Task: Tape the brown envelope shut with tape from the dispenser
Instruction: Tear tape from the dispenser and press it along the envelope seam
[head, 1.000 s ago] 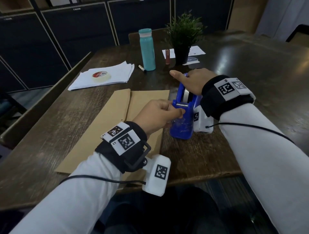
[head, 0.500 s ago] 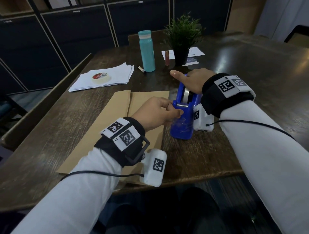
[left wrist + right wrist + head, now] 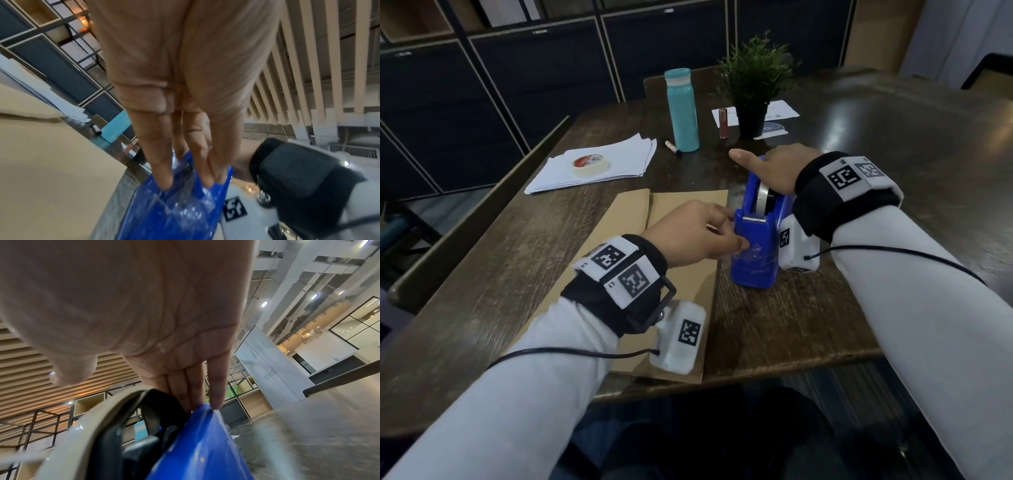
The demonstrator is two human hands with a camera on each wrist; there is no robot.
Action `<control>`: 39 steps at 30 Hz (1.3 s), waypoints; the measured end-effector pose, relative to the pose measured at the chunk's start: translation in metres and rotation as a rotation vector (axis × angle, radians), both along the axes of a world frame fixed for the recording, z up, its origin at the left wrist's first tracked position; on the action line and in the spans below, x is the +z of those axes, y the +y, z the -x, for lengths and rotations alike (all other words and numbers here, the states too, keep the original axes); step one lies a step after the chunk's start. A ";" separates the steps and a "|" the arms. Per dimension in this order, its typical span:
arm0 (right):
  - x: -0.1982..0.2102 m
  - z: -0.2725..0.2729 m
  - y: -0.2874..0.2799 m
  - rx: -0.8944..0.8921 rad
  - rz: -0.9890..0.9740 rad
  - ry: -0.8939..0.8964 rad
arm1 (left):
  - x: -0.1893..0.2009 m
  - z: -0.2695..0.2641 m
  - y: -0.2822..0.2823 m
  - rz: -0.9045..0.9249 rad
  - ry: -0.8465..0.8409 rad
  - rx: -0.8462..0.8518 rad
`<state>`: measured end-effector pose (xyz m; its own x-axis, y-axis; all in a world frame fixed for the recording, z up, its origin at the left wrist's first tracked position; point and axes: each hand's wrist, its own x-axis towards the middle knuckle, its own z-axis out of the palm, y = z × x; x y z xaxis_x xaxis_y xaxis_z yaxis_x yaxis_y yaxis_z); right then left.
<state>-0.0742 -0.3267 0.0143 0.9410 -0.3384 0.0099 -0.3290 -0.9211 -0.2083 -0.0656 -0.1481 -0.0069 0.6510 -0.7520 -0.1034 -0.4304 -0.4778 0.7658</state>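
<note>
The brown envelope lies flat on the wooden table, its flap fold running lengthwise. Just to its right stands the blue tape dispenser, with its tape roll on top. My left hand reaches across the envelope and pinches crinkled clear tape at the dispenser's front face, below the cutter. In the left wrist view its fingertips touch the blue plastic. My right hand rests flat on the dispenser's top, thumb stretched left. Its straight fingers reach over the dispenser's far end.
A stack of white papers with a tape roll on it lies behind the envelope. Further back are a teal bottle, a marker, a small tube and a potted plant. The envelope overhangs the table's near edge.
My left hand's thumb has slid a little lower on the dispenser's front, working at the tape. The right hand stays on top of the dispenser.
</note>
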 end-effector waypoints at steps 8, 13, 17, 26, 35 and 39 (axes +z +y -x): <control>0.013 0.018 0.013 0.031 -0.113 -0.027 | 0.001 -0.012 0.060 0.099 -0.139 0.115; 0.028 0.034 0.057 0.278 -0.105 -0.205 | -0.006 -0.021 0.096 0.246 -0.209 0.228; 0.018 0.031 0.094 0.446 -0.179 -0.190 | -0.013 -0.025 0.113 0.313 -0.253 0.281; -0.007 0.014 0.128 0.474 -0.489 -0.250 | -0.016 -0.028 0.133 0.312 -0.313 0.303; -0.012 0.007 0.142 0.481 -0.605 -0.239 | -0.017 -0.025 0.139 0.318 -0.314 0.320; -0.013 0.005 0.145 0.494 -0.599 -0.280 | -0.018 -0.024 0.142 0.283 -0.311 0.329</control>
